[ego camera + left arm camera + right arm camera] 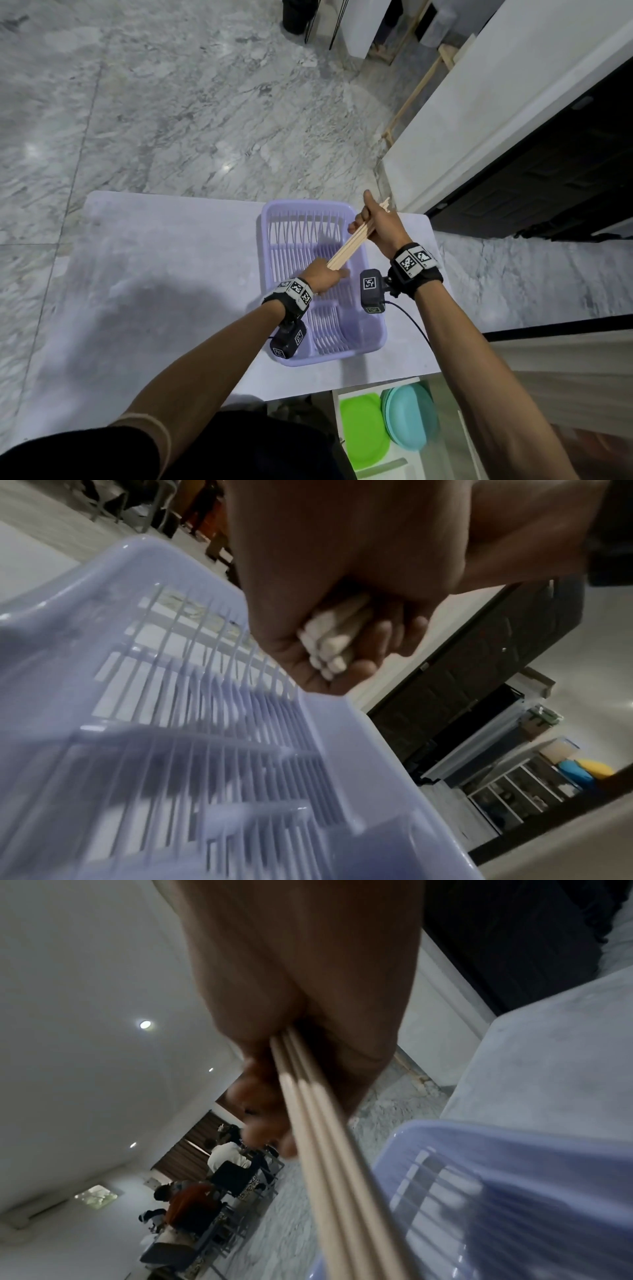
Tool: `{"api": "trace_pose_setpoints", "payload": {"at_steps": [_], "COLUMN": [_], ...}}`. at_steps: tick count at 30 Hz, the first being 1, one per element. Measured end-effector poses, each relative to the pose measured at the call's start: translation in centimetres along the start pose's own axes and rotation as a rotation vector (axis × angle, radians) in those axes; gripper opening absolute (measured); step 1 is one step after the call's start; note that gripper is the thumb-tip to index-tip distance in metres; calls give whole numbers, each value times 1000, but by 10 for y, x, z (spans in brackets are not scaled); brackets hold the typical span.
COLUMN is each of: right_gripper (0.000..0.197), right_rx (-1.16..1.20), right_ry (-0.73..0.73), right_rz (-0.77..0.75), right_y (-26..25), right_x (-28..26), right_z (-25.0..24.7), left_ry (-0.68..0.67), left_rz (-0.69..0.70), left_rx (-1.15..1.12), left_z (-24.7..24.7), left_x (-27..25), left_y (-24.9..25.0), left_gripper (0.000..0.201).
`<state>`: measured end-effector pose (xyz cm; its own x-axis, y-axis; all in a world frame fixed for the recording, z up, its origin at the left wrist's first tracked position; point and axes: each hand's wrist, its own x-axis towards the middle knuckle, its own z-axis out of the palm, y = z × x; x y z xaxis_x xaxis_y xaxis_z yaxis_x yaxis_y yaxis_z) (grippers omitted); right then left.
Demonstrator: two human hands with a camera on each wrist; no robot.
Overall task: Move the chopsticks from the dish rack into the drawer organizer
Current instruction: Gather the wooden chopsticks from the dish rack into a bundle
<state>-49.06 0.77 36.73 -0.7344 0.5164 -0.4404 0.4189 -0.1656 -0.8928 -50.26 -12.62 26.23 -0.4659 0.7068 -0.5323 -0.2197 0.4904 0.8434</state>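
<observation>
Both your hands hold one bundle of wooden chopsticks [352,241] in the air above the dish rack [373,337], which sits toward the right edge of the worktop [154,274]. Your right hand [380,222] grips the upper end, fingers wrapped round the sticks and thumb stretched up along them. Your left hand [323,275] closes round the lower end, over the middle of the rack; the left wrist view shows the stick ends [329,642] lying in its curled fingers. The sticks are packed too tightly to count exactly; at least four show.

The rack is a single lilac plastic one, its slats bare under the bundle. Below the near edge of the worktop a drawer [342,397] stands open, with one green plate [363,431] and a small stack of teal plates [411,416] inside, touching each other. The left wrist view shows a divided organizer [514,791] well off to the side. A dark door [548,178] stands beyond the right edge.
</observation>
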Motion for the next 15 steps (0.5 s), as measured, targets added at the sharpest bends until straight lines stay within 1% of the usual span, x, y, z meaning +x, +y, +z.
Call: {"api": "trace_pose_setpoints", "payload": {"at_steps": [2, 3, 6, 9, 10, 12, 14, 15], "right_gripper": [39, 40, 62, 71, 72, 74, 73, 72], "right_rx": [-171, -241, -403, -487, -532, -644, -654, -630], "right_ry": [-33, -28, 43, 99, 84, 6, -65, -76], "right_rz": [-8, -13, -69, -137, -145, -129, -67, -47], "right_y": [-10, -17, -45, -60, -58, -45, -30, -24], "right_x": [-3, -4, -4, -2, -3, -9, -13, -14], "right_z": [-7, -10, -22, -24, -20, -9, 1, 5], "left_ry": [84, 100, 122, 111, 106, 84, 77, 80], "left_rz": [16, 35, 70, 67, 74, 87, 92, 88], "left_rx": [-3, 1, 29, 64, 83, 107, 96, 90], "left_z": [0, 0, -4, -4, -4, -2, 0, 1], "left_x": [2, 3, 3, 6, 6, 7, 6, 4], "left_y": [-8, -12, -16, -18, -16, -13, -14, -16], "left_gripper": [29, 30, 36, 38, 39, 40, 40, 42]}}
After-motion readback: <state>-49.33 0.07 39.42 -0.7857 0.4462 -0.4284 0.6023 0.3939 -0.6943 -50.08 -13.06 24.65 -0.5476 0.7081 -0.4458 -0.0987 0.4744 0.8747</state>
